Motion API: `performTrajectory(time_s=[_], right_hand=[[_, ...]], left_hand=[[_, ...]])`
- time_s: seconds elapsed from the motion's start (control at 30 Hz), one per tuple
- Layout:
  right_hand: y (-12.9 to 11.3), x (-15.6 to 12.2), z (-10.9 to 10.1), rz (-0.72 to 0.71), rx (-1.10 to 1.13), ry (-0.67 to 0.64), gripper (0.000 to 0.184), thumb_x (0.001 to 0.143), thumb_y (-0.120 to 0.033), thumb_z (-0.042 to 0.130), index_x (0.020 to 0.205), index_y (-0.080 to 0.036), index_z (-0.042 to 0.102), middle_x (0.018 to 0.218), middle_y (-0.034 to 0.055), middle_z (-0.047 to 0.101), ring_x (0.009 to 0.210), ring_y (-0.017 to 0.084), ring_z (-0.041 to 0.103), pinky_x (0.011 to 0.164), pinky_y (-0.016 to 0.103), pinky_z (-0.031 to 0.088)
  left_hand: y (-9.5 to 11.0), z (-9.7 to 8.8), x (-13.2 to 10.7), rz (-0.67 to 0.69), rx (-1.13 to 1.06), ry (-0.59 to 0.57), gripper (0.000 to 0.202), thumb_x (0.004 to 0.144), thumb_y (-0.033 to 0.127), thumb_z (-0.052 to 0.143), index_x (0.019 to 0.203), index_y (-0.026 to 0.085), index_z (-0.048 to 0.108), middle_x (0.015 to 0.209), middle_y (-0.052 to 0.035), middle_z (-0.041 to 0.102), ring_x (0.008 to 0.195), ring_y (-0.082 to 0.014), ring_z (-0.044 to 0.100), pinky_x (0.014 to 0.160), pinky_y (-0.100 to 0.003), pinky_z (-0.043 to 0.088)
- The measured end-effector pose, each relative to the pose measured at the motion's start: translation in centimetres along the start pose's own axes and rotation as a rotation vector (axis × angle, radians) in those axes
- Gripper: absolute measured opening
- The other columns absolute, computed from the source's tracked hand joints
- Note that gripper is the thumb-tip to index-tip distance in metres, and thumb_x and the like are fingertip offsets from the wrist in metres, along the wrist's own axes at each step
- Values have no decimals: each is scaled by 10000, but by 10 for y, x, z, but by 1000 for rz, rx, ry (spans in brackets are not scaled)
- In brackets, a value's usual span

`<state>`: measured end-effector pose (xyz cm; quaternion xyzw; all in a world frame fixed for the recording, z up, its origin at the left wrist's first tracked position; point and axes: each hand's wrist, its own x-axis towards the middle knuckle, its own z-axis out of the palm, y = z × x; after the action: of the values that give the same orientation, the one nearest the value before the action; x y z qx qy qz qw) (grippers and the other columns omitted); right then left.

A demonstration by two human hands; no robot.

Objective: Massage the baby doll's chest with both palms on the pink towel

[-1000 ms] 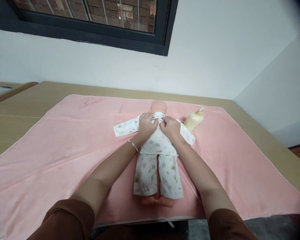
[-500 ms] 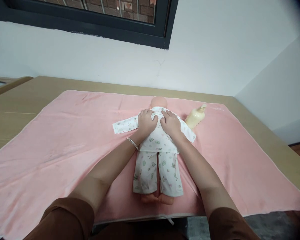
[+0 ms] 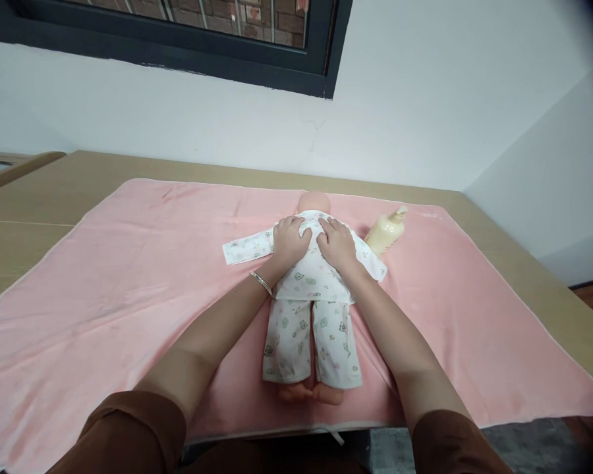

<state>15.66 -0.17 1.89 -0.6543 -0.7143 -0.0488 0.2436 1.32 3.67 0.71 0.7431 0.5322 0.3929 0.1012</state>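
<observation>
A baby doll (image 3: 309, 280) in a white printed top and trousers lies on a pink blanket (image 3: 153, 263), its head at the far end and its feet toward me. Both sleeves are spread out to the sides. My left hand (image 3: 290, 239) rests palm down on the upper left of the doll's body, fingers extended. On the upper right lies my right hand (image 3: 337, 243), also flat with the fingers a little apart. Neither hand grips anything. A silver bangle (image 3: 261, 284) circles my left wrist.
A cream-coloured pump bottle (image 3: 386, 232) lies tilted on the blanket beside the doll's right-hand sleeve. Under the blanket is a wooden table (image 3: 197, 170) against a white wall. A dark window frame (image 3: 257, 72) is set above it.
</observation>
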Motion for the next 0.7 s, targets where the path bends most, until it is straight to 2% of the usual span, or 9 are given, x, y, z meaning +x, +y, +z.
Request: performTrajectory(time_s=[0.7], right_hand=[[-3,-3,-1,9,24,48,522,925,-254,381,1413,-137,527,1421,143,568,1335,314,480,1137,496,332]], left_hand=[[-2,2,0,-5,-14,54,300,838,261,540,1104,215,671,1164,-102,687,1152,-304,584,1050,-471,432]])
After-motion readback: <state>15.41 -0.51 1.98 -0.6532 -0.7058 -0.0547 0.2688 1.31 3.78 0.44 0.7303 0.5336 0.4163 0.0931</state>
